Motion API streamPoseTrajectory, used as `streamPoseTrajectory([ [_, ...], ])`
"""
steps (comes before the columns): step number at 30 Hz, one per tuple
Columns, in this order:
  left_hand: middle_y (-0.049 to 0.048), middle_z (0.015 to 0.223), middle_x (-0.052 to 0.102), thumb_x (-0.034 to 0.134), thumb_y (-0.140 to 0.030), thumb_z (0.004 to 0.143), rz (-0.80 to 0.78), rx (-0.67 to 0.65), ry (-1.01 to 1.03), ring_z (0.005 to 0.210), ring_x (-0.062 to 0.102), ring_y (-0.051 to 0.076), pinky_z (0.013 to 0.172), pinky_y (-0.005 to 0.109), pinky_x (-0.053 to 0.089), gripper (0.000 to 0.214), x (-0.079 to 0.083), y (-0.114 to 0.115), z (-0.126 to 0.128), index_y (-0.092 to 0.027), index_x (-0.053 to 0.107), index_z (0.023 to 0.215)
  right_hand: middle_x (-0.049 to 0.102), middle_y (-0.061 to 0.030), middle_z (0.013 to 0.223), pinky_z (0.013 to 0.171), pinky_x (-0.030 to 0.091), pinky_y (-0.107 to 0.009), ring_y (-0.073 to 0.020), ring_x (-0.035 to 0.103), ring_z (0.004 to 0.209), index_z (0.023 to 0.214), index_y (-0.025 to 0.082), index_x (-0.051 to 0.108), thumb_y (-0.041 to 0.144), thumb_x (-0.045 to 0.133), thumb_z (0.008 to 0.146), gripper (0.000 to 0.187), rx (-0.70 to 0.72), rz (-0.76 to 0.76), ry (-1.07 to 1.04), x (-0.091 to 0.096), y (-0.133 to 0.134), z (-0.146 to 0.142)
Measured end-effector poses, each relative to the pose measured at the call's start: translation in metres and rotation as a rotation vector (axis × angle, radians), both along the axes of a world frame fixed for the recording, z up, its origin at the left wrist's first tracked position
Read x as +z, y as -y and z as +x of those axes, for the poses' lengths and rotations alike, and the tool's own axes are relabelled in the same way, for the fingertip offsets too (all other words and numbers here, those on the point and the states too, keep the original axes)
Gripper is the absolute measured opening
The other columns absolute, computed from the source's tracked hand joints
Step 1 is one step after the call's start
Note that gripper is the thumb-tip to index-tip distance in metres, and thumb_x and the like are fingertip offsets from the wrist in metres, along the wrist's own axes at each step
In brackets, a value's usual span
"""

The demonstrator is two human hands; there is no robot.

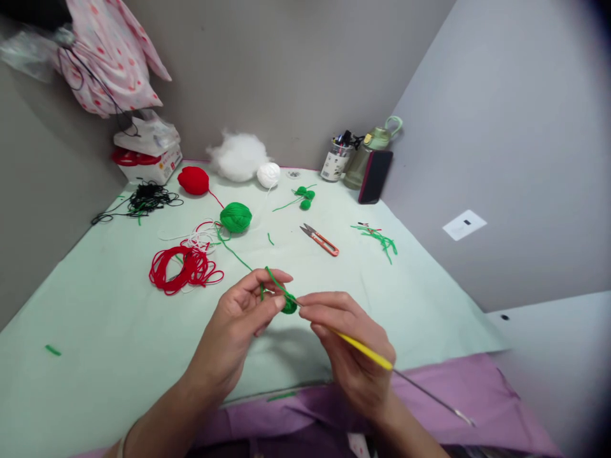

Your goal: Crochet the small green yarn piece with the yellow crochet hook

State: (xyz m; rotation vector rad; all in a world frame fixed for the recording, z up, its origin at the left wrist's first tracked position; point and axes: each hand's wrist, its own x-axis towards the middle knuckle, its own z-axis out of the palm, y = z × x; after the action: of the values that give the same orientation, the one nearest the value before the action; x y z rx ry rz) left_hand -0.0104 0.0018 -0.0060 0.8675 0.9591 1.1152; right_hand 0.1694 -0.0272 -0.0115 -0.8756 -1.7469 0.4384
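Note:
Between thumb and fingers, my left hand (243, 312) pinches a small green crocheted piece (289, 305), with a green yarn strand looped over the index finger. My right hand (356, 343) grips a crochet hook (365, 351) by its yellow handle; the front tip meets the green piece and its metal rear end points down to the right. From the left hand the strand runs back to a green yarn ball (235, 217). Beyond the hands lie thread snips (319, 240) with orange handles, their blades pointing up-left.
Left on the table are a red yarn coil (179, 270), red ball (193, 180) and black yarn tangle (150, 198). White stuffing (240, 157) and a white ball (268, 175) sit behind. A pen cup (335, 162), bottle (358, 166) and phone (375, 177) stand back right; green scraps (382, 240) lie nearer.

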Motion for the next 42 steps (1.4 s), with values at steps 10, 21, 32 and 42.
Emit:
streamPoseTrajectory([
  [10,-0.0021,0.08,0.062,0.075,-0.015,0.084,0.279,0.099,-0.335,0.069,0.051,0.014,0.069,0.025,0.043,0.016,0.005,0.003,0.001,-0.029,0.082,0.089,0.079,-0.0139,0.114,0.083,0.065,-0.031,-0.0211,0.078,0.1,0.127,0.019,0.073,0.007,0.058,0.101,0.033,0.026,0.102,0.245,0.002,0.002,0.001],
  [21,-0.0024,0.066,0.057,0.085,-0.031,0.078,-0.028,-0.138,0.088,0.056,0.037,0.011,0.052,0.024,0.029,0.011,0.01,-0.001,-0.002,-0.023,0.08,0.084,0.077,-0.0046,0.092,0.069,0.061,-0.032,-0.0169,0.071,0.074,0.107,0.026,0.081,0.024,0.064,0.105,0.017,0.135,-0.266,-0.425,0.001,-0.007,0.002],
  [32,-0.001,0.075,0.061,0.077,-0.03,0.089,0.118,-0.027,-0.161,0.067,0.05,0.016,0.064,0.027,0.041,0.008,0.002,0.003,0.0,-0.027,0.081,0.095,0.08,-0.0061,0.097,0.08,0.062,-0.032,-0.0191,0.075,0.092,0.115,0.026,0.079,0.01,0.062,0.103,0.026,0.053,-0.12,-0.161,0.004,0.0,0.0],
  [42,-0.0001,0.083,0.063,0.084,-0.036,0.085,-0.004,-0.076,0.03,0.063,0.044,0.013,0.053,0.025,0.033,0.04,0.005,0.006,0.007,-0.03,0.08,0.124,0.083,-0.0067,0.095,0.064,0.059,-0.029,-0.0172,0.071,0.075,0.101,0.025,0.083,0.032,0.071,0.101,0.014,0.099,-0.287,-0.492,-0.009,-0.018,-0.007],
])
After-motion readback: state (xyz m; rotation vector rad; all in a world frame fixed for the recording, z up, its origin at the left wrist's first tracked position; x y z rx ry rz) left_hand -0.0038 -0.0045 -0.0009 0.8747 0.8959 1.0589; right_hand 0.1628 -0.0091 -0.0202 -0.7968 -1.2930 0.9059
